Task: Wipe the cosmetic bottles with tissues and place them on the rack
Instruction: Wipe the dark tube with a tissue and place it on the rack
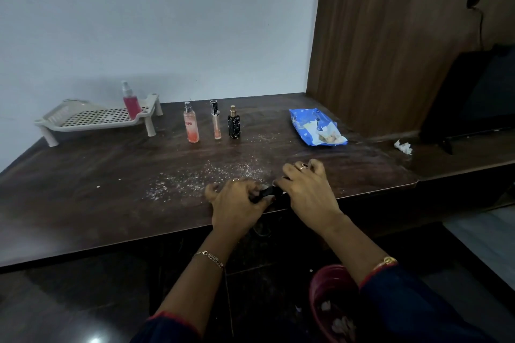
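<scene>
A black bottle [269,191], mostly hidden, lies at the near edge of the table [97,203], the left hand [237,203] curled round one end and the right hand [306,192] curled over the other. White crumbs [209,172] are scattered just beyond them. Farther back stand a pink bottle [191,128], a slim bottle [216,122] and a speckled bottle [234,125] in a row, with a red bottle [131,103] upright on the rack [92,118] at far left and a blue tissue pack [306,125] to the right.
</scene>
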Tool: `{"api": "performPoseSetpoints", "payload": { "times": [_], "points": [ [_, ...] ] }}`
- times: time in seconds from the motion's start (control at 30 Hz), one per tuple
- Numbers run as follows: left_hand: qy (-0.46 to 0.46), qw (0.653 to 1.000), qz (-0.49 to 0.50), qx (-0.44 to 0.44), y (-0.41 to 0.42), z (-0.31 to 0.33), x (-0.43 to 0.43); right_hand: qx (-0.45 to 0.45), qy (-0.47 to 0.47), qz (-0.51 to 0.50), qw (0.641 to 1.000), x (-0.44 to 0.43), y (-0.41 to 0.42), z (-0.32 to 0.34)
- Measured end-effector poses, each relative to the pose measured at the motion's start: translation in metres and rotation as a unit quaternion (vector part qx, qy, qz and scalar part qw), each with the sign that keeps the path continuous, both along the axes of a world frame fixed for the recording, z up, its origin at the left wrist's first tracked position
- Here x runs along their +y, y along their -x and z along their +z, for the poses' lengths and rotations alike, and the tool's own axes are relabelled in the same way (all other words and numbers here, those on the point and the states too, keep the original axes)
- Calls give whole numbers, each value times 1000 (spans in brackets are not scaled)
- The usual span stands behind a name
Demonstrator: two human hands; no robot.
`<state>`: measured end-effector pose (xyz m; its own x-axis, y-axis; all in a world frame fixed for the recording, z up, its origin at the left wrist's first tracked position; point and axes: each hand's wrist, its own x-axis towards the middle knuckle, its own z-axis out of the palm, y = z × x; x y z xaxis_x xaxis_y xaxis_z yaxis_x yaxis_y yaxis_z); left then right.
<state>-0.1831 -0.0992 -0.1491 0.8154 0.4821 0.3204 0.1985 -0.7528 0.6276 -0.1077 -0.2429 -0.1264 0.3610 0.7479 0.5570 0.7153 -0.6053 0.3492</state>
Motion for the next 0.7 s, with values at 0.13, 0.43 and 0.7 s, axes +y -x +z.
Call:
{"api": "performPoseSetpoints", "payload": {
  "times": [0.13,0.43,0.7],
  "points": [
    [27,1000,-2,9,-2,-1,2,-6,10,21,1000,-3,-1,0],
    [24,1000,-19,-7,-2,-2,3,-49,2,17,999,-14,8,-7],
    [30,999,-22,-13,-3,-4,3,-8,11,-32,999,-4,-15,3]
  ]
}}
